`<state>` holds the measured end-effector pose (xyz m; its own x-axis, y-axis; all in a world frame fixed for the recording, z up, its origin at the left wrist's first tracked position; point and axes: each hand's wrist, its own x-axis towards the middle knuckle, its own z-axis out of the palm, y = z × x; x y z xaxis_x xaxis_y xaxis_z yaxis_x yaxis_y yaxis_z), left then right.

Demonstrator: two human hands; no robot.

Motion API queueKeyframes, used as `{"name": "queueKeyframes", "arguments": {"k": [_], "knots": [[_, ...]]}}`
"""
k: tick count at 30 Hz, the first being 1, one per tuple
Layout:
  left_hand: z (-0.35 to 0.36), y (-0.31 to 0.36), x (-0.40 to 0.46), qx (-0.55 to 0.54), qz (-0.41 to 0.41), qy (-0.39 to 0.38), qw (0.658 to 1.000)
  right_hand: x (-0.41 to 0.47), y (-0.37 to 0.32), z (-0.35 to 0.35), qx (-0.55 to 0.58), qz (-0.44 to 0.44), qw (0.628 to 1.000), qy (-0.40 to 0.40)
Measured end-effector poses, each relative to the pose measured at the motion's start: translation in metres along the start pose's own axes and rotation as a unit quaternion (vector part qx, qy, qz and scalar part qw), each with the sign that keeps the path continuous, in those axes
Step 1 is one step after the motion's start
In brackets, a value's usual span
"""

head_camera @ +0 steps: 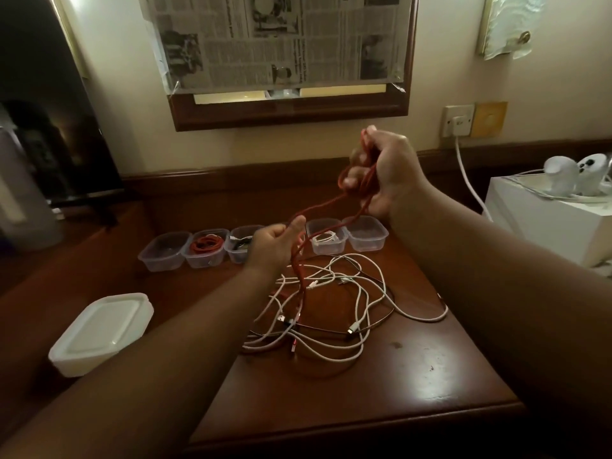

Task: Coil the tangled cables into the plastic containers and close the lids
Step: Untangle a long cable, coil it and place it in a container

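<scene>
Red cable [318, 207] around right-hand fingers [352, 180]

left hand [273, 245] hides one container | dark container [164, 251] contents unreadable | white box [556, 223] cut off right

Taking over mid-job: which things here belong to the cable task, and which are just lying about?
Job: red cable, held by left hand and right hand; cable tangle; containers; lids.

Lying about: kettle, white box, wall plug, framed newspaper.
</scene>
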<state>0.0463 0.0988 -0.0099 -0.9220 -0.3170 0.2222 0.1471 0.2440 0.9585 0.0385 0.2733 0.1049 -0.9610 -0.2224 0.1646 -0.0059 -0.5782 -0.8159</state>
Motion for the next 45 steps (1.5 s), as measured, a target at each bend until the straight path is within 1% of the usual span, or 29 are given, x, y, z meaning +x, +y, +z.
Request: {"name": "queueKeyframes", "arguments": {"k": [1, 2, 4, 6, 7, 9, 11, 13, 17, 19, 20, 21, 22, 24, 26, 27, 28, 29, 31, 33, 34, 35, 36, 38, 39, 40, 42, 44, 45], "knots": [[-0.004, 0.007, 0.005, 0.005, 0.009, 0.03, 0.999, 0.002, 0.004, -0.002, -0.085, 0.004, 0.996, 0.002], [-0.009, 0.015, 0.012, 0.018, 0.027, 0.052, 0.998, 0.004, 0.009, -0.003, -0.19, 0.001, 0.982, 0.0], [-0.018, 0.031, 0.025, 0.062, 0.087, 0.079, 0.991, 0.006, 0.017, -0.004, -0.388, -0.024, 0.921, -0.018], [-0.025, 0.047, 0.034, 0.115, 0.154, 0.102, 0.976, 0.003, 0.019, 0.002, -0.512, -0.037, 0.857, -0.044], [-0.027, 0.051, 0.038, 0.138, 0.173, 0.106, 0.969, 0.002, 0.018, 0.005, -0.549, -0.034, 0.833, -0.056], [-0.031, 0.051, 0.046, 0.152, 0.176, 0.104, 0.967, 0.002, 0.018, 0.009, -0.599, -0.032, 0.797, -0.068], [-0.033, 0.045, 0.051, 0.124, 0.151, 0.1, 0.976, 0.002, 0.022, 0.006, -0.641, -0.035, 0.764, -0.061], [-0.037, 0.038, 0.055, 0.1, 0.12, 0.11, 0.982, 0.004, 0.03, -0.001, -0.69, -0.031, 0.721, -0.055], [-0.042, 0.03, 0.06, 0.099, 0.084, 0.117, 0.985, 0.007, 0.038, -0.014, -0.75, -0.015, 0.66, -0.055], [-0.038, 0.029, 0.06, 0.088, 0.071, 0.097, 0.989, 0.011, 0.039, -0.015, -0.764, 0.0, 0.642, -0.071], [-0.034, 0.03, 0.058, 0.087, 0.067, 0.082, 0.991, 0.014, 0.041, -0.015, -0.76, 0.008, 0.644, -0.086], [-0.03, 0.032, 0.058, 0.083, 0.067, 0.068, 0.992, 0.018, 0.042, -0.015, -0.747, 0.015, 0.657, -0.105], [-0.026, 0.034, 0.057, 0.072, 0.067, 0.059, 0.993, 0.02, 0.042, -0.014, -0.718, 0.022, 0.685, -0.122], [-0.022, 0.037, 0.057, 0.035, 0.054, 0.048, 0.997, 0.021, 0.038, -0.01, -0.616, 0.019, 0.778, -0.124], [-0.021, 0.036, 0.056, 0.023, 0.041, 0.024, 0.999, 0.021, 0.03, -0.006, -0.491, -0.014, 0.867, -0.078], [-0.02, 0.034, 0.054, 0.042, 0.043, 0.003, 0.998, 0.021, 0.026, -0.004, -0.433, -0.027, 0.9, -0.049], [-0.017, 0.031, 0.051, 0.065, 0.053, -0.021, 0.996, 0.021, 0.022, -0.002, -0.398, -0.034, 0.916, -0.026], [-0.014, 0.027, 0.048, 0.086, 0.066, -0.042, 0.993, 0.022, 0.021, 0.0, -0.397, -0.039, 0.917, -0.012], [-0.011, 0.023, 0.044, 0.124, 0.085, -0.063, 0.987, 0.023, 0.021, 0.003, -0.454, -0.036, 0.89, -0.017], [-0.014, 0.019, 0.045, 0.137, 0.087, -0.058, 0.985, 0.021, 0.022, 0.009, -0.497, -0.032, 0.866, -0.044], [-0.017, 0.016, 0.046, 0.144, 0.089, -0.055, 0.984, 0.021, 0.023, 0.011, -0.493, -0.037, 0.868, -0.044], [-0.019, 0.013, 0.045, 0.152, 0.089, -0.058, 0.983, 0.02, 0.023, 0.013, -0.464, -0.036, 0.884, -0.034], [-0.021, 0.01, 0.043, 0.159, 0.086, -0.07, 0.981, 0.019, 0.021, 0.016, -0.406, -0.026, 0.913, -0.016], [-0.019, 0.002, 0.035, 0.152, 0.07, -0.102, 0.981, 0.018, 0.018, 0.02, -0.235, -0.028, 0.972, 0.009], [-0.018, -0.002, 0.032, 0.15, 0.064, -0.116, 0.98, 0.018, 0.016, 0.021, -0.149, -0.038, 0.988, 0.011], [-0.017, -0.006, 0.029, 0.157, 0.06, -0.129, 0.977, 0.016, 0.014, 0.024, -0.071, -0.035, 0.997, 0.008], [-0.016, -0.012, 0.024, 0.185, 0.052, -0.153, 0.969, 0.013, 0.007, 0.026, 0.041, -0.004, 0.999, -0.001], [-0.016, -0.014, 0.019, 0.184, 0.02, -0.163, 0.969, 0.009, 0.002, 0.028, 0.067, 0.01, 0.998, 0.003], [-0.017, -0.013, 0.019, 0.176, 0.009, -0.155, 0.972, 0.01, 0.003, 0.028, 0.023, 0.005, 1.0, 0.01]]}}
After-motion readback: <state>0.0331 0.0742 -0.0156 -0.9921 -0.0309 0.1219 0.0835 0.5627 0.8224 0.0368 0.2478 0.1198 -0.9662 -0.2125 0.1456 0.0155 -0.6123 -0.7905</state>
